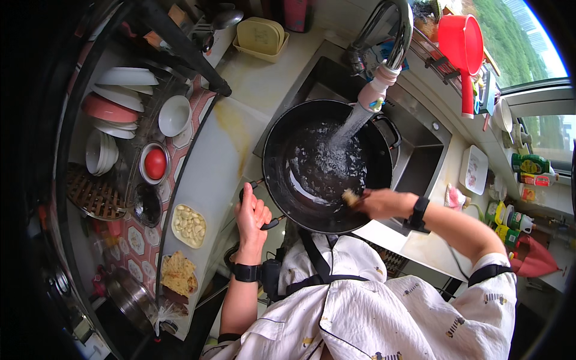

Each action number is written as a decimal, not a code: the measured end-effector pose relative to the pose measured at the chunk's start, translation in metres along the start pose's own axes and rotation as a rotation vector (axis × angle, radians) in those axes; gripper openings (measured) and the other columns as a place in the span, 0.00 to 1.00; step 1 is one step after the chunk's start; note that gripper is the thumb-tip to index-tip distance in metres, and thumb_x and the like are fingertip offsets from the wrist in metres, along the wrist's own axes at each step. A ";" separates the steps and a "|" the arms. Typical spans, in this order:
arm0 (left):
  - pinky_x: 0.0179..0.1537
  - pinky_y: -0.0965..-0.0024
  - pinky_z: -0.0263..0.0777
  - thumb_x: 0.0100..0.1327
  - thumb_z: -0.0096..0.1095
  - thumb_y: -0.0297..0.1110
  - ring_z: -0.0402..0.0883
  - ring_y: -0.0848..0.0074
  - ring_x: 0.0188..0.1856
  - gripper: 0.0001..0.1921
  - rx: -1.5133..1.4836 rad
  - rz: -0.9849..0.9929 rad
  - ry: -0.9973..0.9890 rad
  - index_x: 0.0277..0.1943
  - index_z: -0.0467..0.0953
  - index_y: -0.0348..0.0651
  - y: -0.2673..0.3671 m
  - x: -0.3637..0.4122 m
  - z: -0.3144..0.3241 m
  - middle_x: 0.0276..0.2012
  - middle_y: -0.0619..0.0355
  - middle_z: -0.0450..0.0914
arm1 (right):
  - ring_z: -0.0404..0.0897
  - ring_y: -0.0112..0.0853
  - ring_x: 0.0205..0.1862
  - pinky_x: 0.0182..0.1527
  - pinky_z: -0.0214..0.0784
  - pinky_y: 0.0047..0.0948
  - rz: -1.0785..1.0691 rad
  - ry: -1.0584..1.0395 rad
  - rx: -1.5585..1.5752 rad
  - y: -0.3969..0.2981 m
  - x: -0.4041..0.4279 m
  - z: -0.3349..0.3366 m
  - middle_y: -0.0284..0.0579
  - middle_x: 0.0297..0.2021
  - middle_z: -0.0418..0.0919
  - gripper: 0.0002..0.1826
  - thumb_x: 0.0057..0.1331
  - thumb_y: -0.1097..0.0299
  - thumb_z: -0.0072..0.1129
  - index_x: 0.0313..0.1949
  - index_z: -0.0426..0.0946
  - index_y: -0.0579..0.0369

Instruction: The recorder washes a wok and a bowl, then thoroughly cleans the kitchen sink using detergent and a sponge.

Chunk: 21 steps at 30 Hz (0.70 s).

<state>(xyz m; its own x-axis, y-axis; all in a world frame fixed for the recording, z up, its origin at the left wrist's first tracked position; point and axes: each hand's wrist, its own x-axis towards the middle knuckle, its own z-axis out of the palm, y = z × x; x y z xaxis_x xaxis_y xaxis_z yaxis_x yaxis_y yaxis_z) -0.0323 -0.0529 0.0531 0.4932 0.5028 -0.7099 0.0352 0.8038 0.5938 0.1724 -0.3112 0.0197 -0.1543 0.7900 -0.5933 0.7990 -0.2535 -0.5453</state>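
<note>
My left hand (253, 212) grips one side handle of a large black wok (288, 130), which is held over the kitchen sink (427, 155). From the faucet (378, 85) a stream of water (351, 126) pours into the wok and splashes in its bottom. My right hand (382, 204), blurred by motion, holds a pale scrubbing pad or brush (350, 198) at the wok's inner wall on the near right side. What kind of scrubber it is cannot be told. The wok's other handle (389, 130) points away to the right, over the sink.
On the left counter stand a dish of peeled garlic cloves (189, 225) and a plate of flatbread (178, 273). A shelf beside it carries bowls (175, 115) and a tomato (155, 163). A red dipper (460, 45) hangs by the window; bottles (531, 164) line the right.
</note>
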 end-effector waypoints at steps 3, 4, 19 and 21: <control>0.12 0.78 0.42 0.63 0.50 0.54 0.45 0.85 0.06 0.25 0.021 -0.030 -0.022 0.17 0.53 0.52 0.002 -0.001 0.003 0.06 0.69 0.49 | 0.76 0.35 0.43 0.55 0.62 0.32 0.028 0.175 -0.461 0.078 0.003 -0.034 0.48 0.35 0.77 0.15 0.56 0.72 0.42 0.43 0.74 0.49; 0.12 0.78 0.42 0.63 0.50 0.54 0.45 0.85 0.06 0.25 0.022 -0.025 -0.017 0.17 0.53 0.52 0.002 0.001 0.003 0.06 0.69 0.49 | 0.75 0.33 0.45 0.56 0.60 0.31 -0.012 0.298 -0.684 0.084 0.015 -0.063 0.45 0.37 0.76 0.16 0.57 0.73 0.42 0.45 0.73 0.50; 0.11 0.78 0.42 0.63 0.52 0.53 0.45 0.85 0.06 0.26 0.007 -0.012 0.010 0.15 0.53 0.53 0.000 0.001 0.002 0.06 0.69 0.50 | 0.80 0.31 0.36 0.44 0.68 0.32 0.061 -0.216 -0.606 0.007 0.002 -0.043 0.38 0.31 0.80 0.09 0.53 0.67 0.49 0.27 0.80 0.47; 0.11 0.78 0.42 0.63 0.52 0.53 0.45 0.85 0.06 0.26 0.013 -0.013 -0.018 0.15 0.53 0.53 -0.001 0.002 0.000 0.06 0.69 0.49 | 0.73 0.29 0.46 0.59 0.51 0.32 0.098 0.227 -0.902 0.050 0.006 -0.050 0.35 0.36 0.79 0.10 0.52 0.66 0.49 0.27 0.81 0.48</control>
<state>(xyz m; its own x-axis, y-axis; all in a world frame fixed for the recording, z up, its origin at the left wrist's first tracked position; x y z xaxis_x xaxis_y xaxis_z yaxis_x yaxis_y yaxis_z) -0.0312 -0.0526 0.0507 0.5079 0.4864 -0.7109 0.0534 0.8059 0.5896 0.2408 -0.2909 0.0183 -0.0215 0.9025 -0.4302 0.9661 0.1294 0.2232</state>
